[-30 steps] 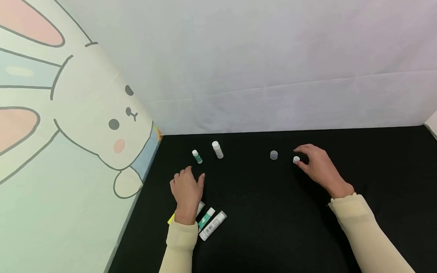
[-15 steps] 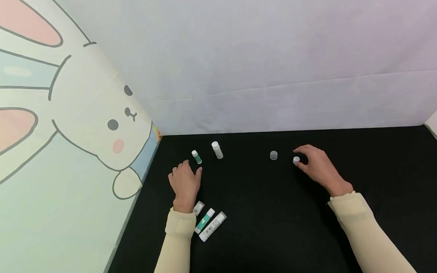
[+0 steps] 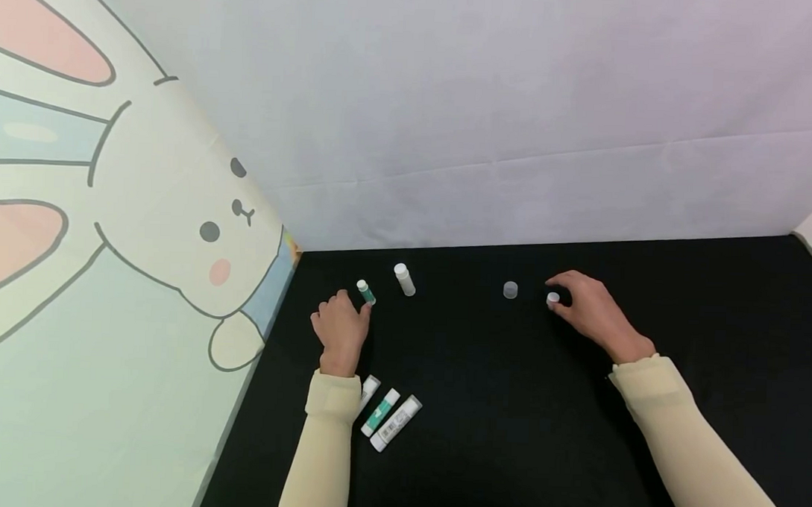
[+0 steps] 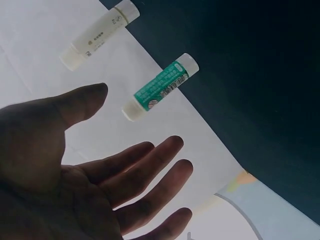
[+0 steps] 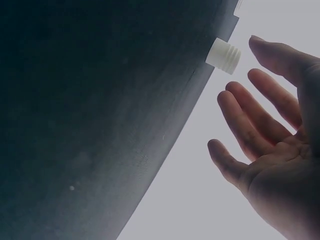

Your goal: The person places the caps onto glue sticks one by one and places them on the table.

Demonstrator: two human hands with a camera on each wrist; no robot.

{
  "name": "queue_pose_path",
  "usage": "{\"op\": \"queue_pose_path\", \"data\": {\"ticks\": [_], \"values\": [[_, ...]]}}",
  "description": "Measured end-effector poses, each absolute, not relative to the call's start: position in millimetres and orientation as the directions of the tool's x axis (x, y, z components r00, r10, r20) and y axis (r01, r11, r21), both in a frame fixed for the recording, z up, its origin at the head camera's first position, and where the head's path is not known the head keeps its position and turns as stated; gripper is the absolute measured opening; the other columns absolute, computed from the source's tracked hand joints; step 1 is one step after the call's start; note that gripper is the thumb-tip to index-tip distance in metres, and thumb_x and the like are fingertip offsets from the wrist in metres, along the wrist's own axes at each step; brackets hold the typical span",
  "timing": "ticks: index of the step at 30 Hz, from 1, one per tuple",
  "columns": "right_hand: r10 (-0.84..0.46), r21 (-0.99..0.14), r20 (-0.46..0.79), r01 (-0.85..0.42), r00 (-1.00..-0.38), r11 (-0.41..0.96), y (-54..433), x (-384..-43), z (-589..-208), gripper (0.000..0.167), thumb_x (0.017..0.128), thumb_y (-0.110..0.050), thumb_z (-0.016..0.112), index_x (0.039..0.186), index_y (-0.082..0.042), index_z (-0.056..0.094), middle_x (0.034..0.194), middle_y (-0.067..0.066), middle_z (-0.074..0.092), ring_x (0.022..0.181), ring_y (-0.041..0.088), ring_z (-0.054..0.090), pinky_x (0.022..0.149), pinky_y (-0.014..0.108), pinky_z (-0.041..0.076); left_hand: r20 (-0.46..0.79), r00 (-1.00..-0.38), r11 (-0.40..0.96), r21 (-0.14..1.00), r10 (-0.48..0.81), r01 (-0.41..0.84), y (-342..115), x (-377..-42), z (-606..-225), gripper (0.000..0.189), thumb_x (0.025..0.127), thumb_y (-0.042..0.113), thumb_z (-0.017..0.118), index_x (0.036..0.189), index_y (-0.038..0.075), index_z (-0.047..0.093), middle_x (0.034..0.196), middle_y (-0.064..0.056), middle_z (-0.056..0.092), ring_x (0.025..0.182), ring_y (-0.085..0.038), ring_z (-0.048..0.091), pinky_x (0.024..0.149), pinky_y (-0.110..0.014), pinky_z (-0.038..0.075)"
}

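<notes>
- Head view: left hand, left of center, loose fingers, holding nothing, near the standing green tube.
- Right hand, right of center, loose fingers, holding nothing, near a white cap.
- White tube stands left of center.

Long, plain cream sleeves, thick matching cuffs, bare fingers

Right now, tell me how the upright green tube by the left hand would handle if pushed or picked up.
The green tube stands tall on a narrow end, so a nudge would probably tip it. Its round body suggests it might roll once down. Its straight wall looks stiff, so it likely keeps its shape when pinched.
</notes>
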State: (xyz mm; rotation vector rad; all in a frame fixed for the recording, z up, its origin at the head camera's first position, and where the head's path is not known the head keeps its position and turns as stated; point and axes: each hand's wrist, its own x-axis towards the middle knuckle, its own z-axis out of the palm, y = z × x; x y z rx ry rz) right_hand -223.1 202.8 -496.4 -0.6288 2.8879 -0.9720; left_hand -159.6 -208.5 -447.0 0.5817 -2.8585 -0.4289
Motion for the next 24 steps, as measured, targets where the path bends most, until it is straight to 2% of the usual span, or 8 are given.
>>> {"op": "queue_pose_path", "data": {"ticks": [10,24], "values": [[-0.405,-0.592,0.053,-0.356,-0.913,0.723,203,-228,-496,0.041,0.097,-0.003,0.073,0.134,0.010,0.063,0.140,0.033,0.057,0.129,0.052,0.055,0.103,0.067,0.047,0.082,-0.905,0.877,0.299,-0.417,-0.377,-214,-175,-454,0.048,0.100,0.030,0.075,0.129,-0.007,0.065,0.121,-0.029,0.070,0.112,-0.048,0.064,0.102,-0.062,0.046],[-0.462,-0.556,0.026,-0.397,-0.887,0.730,202,-234,-500,0.037,0.094,0.001,0.075,0.129,0.010,0.067,0.130,0.033,0.064,0.115,0.048,0.064,0.094,0.063,0.053,0.096,-0.909,0.875,0.326,-0.406,-0.357,-217,-189,-463,0.040,0.099,0.028,0.076,0.119,-0.006,0.068,0.106,-0.028,0.073,0.097,-0.047,0.069,0.094,-0.061,0.050]]}}
